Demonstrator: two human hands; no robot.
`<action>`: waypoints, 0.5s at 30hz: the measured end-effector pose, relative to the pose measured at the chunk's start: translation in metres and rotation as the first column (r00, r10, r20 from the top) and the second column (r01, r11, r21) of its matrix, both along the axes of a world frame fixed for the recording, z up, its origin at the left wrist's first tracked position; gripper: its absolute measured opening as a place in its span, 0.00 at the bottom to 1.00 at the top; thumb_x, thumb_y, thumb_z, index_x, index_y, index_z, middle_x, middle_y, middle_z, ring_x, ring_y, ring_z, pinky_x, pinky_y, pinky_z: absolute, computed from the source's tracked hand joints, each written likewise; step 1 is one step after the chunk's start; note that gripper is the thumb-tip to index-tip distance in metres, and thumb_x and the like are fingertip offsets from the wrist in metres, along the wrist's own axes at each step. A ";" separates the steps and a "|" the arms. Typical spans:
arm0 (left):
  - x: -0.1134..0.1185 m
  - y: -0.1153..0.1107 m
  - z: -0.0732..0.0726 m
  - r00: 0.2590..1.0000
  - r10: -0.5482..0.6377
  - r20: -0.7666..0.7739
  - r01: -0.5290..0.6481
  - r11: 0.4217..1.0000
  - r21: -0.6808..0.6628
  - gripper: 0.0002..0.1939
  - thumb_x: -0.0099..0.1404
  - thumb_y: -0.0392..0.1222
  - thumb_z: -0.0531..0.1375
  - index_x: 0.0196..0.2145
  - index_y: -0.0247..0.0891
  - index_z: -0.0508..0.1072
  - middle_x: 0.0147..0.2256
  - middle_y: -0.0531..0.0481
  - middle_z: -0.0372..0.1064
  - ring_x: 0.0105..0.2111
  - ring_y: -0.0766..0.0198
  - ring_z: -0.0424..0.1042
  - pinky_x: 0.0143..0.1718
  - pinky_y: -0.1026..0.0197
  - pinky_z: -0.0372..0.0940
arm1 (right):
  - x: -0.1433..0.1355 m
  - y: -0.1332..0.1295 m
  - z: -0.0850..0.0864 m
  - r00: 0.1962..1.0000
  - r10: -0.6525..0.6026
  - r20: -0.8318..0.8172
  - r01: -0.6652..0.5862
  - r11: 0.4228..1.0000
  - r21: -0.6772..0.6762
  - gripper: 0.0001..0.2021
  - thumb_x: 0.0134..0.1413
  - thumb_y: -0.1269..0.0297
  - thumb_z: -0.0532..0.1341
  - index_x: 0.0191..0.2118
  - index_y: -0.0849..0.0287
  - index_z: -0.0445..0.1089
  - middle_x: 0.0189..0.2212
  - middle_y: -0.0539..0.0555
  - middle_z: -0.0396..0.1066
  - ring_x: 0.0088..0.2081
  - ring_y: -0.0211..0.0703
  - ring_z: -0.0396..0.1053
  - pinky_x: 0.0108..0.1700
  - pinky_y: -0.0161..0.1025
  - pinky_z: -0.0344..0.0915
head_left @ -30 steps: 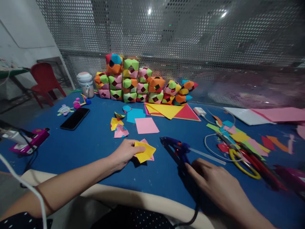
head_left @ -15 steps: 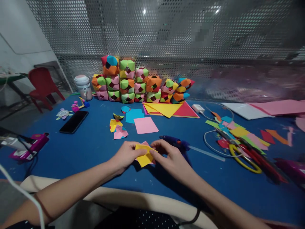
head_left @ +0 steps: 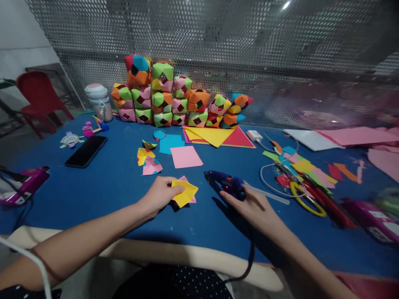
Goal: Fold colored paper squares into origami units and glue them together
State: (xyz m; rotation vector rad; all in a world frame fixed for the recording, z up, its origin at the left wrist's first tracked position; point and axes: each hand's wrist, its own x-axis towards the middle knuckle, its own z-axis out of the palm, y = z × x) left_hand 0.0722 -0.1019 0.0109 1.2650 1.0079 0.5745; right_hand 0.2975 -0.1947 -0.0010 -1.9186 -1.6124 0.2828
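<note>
My left hand [head_left: 162, 192] pinches a folded yellow paper piece [head_left: 185, 193] between thumb and fingers, just above the table. Pink paper [head_left: 192, 200] shows under and behind the yellow. My right hand [head_left: 254, 205] is around the handle of a dark blue hot glue gun [head_left: 226, 181], thumb on the near side; its other fingers are mostly hidden. A small red light glows on the gun, its nozzle points left, and a clear glue stick [head_left: 271, 194] sticks out of its back. Ahead of my left hand lie folded yellow [head_left: 145, 155] and pink [head_left: 151, 166] paper pieces.
Pink squares [head_left: 187, 157] and blue sheets [head_left: 171, 143] lie ahead. Stacked paper balls [head_left: 162, 101] line the mesh wall. A phone [head_left: 86, 151] and purple power strip [head_left: 26, 187] are left. Scissors [head_left: 307, 201], paper scraps and a white cable [head_left: 264, 182] lie right.
My right hand has let go of the folded paper and moved right onto the glue gun. The left hand keeps the paper. The view has shifted slightly.
</note>
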 end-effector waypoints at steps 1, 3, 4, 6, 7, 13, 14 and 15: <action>0.000 0.000 0.001 1.000 0.002 -0.008 -0.002 1.000 0.019 0.06 0.52 0.37 0.61 0.26 0.30 0.72 0.26 0.49 0.70 0.24 0.68 0.67 0.24 0.67 0.58 | -0.002 0.007 0.001 0.999 0.015 -0.042 -0.017 0.999 -0.043 0.15 0.51 0.52 0.55 0.34 0.60 0.69 0.30 0.55 0.71 0.32 0.46 0.68 0.31 0.39 0.63; -0.001 0.001 0.000 1.000 0.013 -0.012 -0.013 0.999 0.041 0.06 0.52 0.38 0.60 0.25 0.31 0.72 0.26 0.49 0.70 0.24 0.68 0.67 0.24 0.67 0.58 | -0.007 0.015 0.002 0.996 0.013 -0.089 -0.024 0.993 -0.114 0.17 0.53 0.52 0.52 0.32 0.61 0.69 0.25 0.54 0.70 0.27 0.45 0.67 0.27 0.38 0.62; -0.001 0.002 0.000 1.000 0.022 -0.009 -0.021 0.999 0.046 0.06 0.52 0.38 0.60 0.25 0.31 0.72 0.26 0.49 0.70 0.24 0.68 0.67 0.24 0.67 0.58 | -0.009 0.017 0.003 0.994 -0.002 -0.106 -0.012 0.991 -0.130 0.17 0.53 0.52 0.52 0.31 0.61 0.69 0.23 0.53 0.69 0.25 0.44 0.66 0.25 0.38 0.60; -0.001 0.004 -0.003 0.999 0.038 -0.007 -0.037 0.998 0.055 0.06 0.52 0.38 0.60 0.25 0.31 0.72 0.26 0.49 0.70 0.24 0.68 0.67 0.23 0.67 0.58 | -0.015 0.014 0.005 0.992 -0.010 -0.127 -0.006 0.993 -0.121 0.17 0.53 0.53 0.52 0.30 0.61 0.68 0.22 0.53 0.68 0.24 0.43 0.65 0.23 0.37 0.60; -0.001 0.005 -0.005 0.999 0.040 -0.008 -0.039 0.998 0.055 0.06 0.51 0.38 0.59 0.25 0.31 0.71 0.26 0.49 0.70 0.24 0.68 0.67 0.23 0.67 0.58 | -0.017 0.011 0.006 0.992 -0.003 -0.130 -0.009 0.995 -0.095 0.16 0.53 0.53 0.52 0.30 0.61 0.68 0.22 0.53 0.69 0.24 0.42 0.65 0.24 0.37 0.60; 0.002 0.008 -0.014 0.998 0.031 -0.057 -0.025 0.995 0.095 0.06 0.50 0.38 0.59 0.22 0.32 0.70 0.21 0.52 0.66 0.21 0.69 0.64 0.23 0.67 0.56 | -0.035 -0.012 0.007 0.979 0.203 -0.021 -0.199 0.971 0.130 0.10 0.53 0.57 0.56 0.31 0.58 0.65 0.23 0.51 0.68 0.23 0.39 0.64 0.25 0.34 0.60; 0.002 0.008 -0.014 0.998 0.028 -0.064 -0.021 0.993 0.117 0.06 0.49 0.39 0.59 0.22 0.32 0.70 0.21 0.53 0.66 0.21 0.69 0.63 0.23 0.67 0.55 | -0.038 -0.013 0.008 0.965 0.263 0.028 -0.263 0.950 0.168 0.08 0.53 0.59 0.56 0.31 0.58 0.65 0.24 0.51 0.68 0.24 0.39 0.64 0.26 0.34 0.60; 0.001 0.008 -0.014 0.997 0.020 -0.070 -0.010 0.990 0.139 0.07 0.49 0.39 0.59 0.21 0.32 0.70 0.21 0.53 0.65 0.21 0.69 0.62 0.23 0.67 0.55 | -0.040 -0.013 0.008 0.947 0.312 0.082 -0.322 0.926 0.196 0.07 0.54 0.61 0.55 0.32 0.58 0.65 0.25 0.52 0.69 0.25 0.39 0.64 0.27 0.34 0.60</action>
